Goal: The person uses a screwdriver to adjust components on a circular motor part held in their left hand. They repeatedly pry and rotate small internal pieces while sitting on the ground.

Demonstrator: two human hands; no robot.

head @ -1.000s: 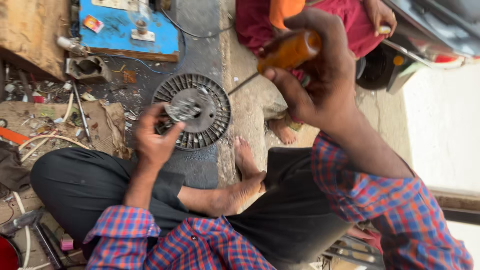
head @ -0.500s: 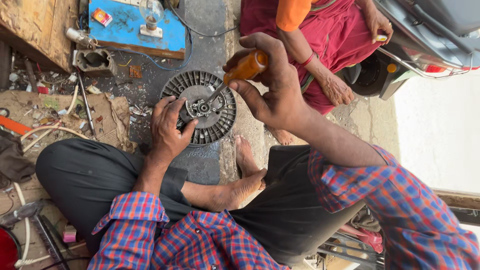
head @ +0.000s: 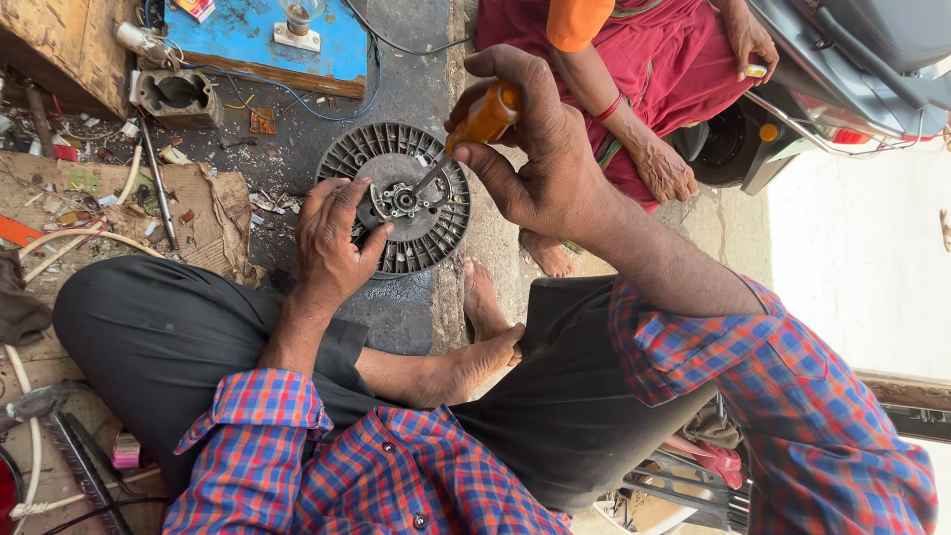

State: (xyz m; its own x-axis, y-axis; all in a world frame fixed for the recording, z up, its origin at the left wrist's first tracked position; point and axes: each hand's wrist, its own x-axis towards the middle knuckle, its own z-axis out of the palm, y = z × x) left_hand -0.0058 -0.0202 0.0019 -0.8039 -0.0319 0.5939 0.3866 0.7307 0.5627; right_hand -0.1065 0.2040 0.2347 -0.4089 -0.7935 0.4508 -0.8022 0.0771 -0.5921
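Landmark: a round grey finned disc (head: pixel 396 198) is lying flat on the dark ground in front of the person's crossed legs.
Left hand: the left hand (head: pixel 332 243) is resting on the disc's near-left edge, fingers (head: pixel 347 198) spread and curling over the fins, gripping the rim and reaching toward the hub.
Right hand: the right hand (head: pixel 530 149) is hovering just right of the disc and above it, clenched around the orange handle of a screwdriver (head: pixel 475 124).
Screwdriver: its thin metal shaft is slanting down and left from the handle, and the tip is meeting the metal hub (head: pixel 404 198) at the disc's centre.
Hub: a bright metal bracket is sitting in the middle of the disc, ringed by the radial fins.
Beyond the disc: a blue board (head: pixel 258 40) with a small fitting on it is lying on its far side, well apart.
Left of the disc: a grey metal housing (head: pixel 178 94) and scattered scraps are lying on the ground and on worn cardboard.
Right of the disc: another person in a red garment (head: pixel 664 59) is sitting there, 1 hand (head: pixel 666 168) resting on the lap.
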